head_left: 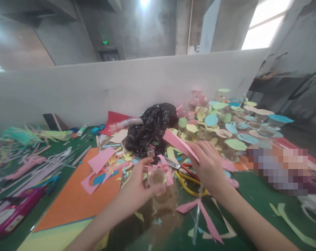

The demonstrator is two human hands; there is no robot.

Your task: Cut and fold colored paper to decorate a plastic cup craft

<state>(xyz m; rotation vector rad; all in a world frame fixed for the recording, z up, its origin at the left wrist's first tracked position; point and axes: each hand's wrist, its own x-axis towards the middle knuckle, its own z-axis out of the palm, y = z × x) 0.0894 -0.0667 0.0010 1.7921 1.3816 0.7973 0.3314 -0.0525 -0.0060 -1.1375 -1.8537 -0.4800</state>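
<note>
My left hand (137, 181) is closed around a small clear plastic cup (158, 177), which it keeps low above the cluttered table. A strip of pink paper (177, 142) is pinched in my right hand (208, 165), its free end pointing up and to the left. Just beneath that hand lie scissors (172, 163) with red on the handle. A yellow loop (187, 187) rests beside them. Pink paper offcuts (211, 223) and a clear stick are spread on the table nearer to me.
A crumpled black plastic bag (154, 129) stands against the white partition (76, 89). Many cups topped with coloured paper discs (234, 144) crowd the back right. Orange paper (69, 191) lies at the left, with a magenta device (22, 209) and pale strips (46, 170) beyond it.
</note>
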